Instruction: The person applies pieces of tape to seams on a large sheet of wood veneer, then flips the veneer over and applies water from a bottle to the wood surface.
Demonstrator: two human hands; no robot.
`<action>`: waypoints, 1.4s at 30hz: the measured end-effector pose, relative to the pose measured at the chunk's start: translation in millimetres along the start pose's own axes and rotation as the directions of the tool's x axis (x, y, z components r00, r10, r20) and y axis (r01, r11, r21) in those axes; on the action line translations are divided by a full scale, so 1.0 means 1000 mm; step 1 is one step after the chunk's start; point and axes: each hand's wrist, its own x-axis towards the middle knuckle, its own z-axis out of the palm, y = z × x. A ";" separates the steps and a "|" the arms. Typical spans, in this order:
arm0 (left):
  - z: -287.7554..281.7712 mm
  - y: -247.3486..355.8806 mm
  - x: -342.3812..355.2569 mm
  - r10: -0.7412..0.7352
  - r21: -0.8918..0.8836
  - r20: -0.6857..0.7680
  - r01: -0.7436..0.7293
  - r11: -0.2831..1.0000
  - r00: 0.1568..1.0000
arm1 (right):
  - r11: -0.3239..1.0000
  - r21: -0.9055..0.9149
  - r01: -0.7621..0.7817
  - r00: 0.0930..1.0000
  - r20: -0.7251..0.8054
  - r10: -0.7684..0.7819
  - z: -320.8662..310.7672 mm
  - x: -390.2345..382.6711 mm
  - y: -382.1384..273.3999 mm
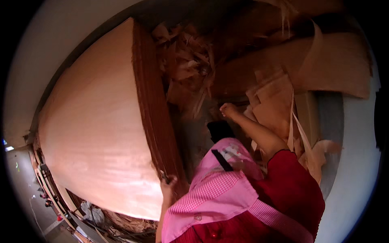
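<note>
A tall stack of thin veneer sheets fills the left, its top sheet pale orange and its layered brown side facing me. My left hand curls its fingers over the near corner of that stack. My right hand is stretched forward and low, fingers curled in, beside loose veneer pieces. What lies inside its fingers is hidden. I am wearing a red top and a pink checked apron.
A heap of torn veneer scraps lies beyond the stack. Large bent veneer sheets lean at the upper right, with long strips hanging down. A dark narrow gap of floor runs between the stack and my body.
</note>
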 end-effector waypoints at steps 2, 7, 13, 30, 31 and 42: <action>0.055 0.049 0.015 -0.110 0.254 0.097 0.082 0.964 0.989 | 0.985 -0.169 -0.036 0.999 -0.043 0.029 -0.032 0.086 0.021; 0.097 -0.032 0.092 -0.325 -0.008 0.015 0.325 0.946 0.946 | 0.939 -0.342 0.034 0.945 -0.296 -0.142 -0.043 0.266 0.058; 0.159 -0.031 0.160 -0.608 0.059 -0.023 0.608 0.792 0.794 | 0.882 -0.456 -0.119 0.935 -0.351 -0.055 -0.059 0.429 0.053; 0.186 -0.050 0.189 -0.727 -0.060 -0.026 0.725 0.686 0.686 | 0.864 -0.486 -0.131 0.950 -0.310 -0.031 -0.028 0.499 0.087; 0.183 -0.048 0.181 -0.719 -0.066 -0.020 0.717 0.694 0.694 | 0.874 -0.472 -0.115 0.955 -0.293 -0.033 -0.021 0.484 0.085; 0.148 -0.032 0.124 -0.460 0.114 0.019 0.455 0.883 0.888 | 0.905 -0.426 -0.006 0.995 -0.090 -0.036 0.008 0.345 0.045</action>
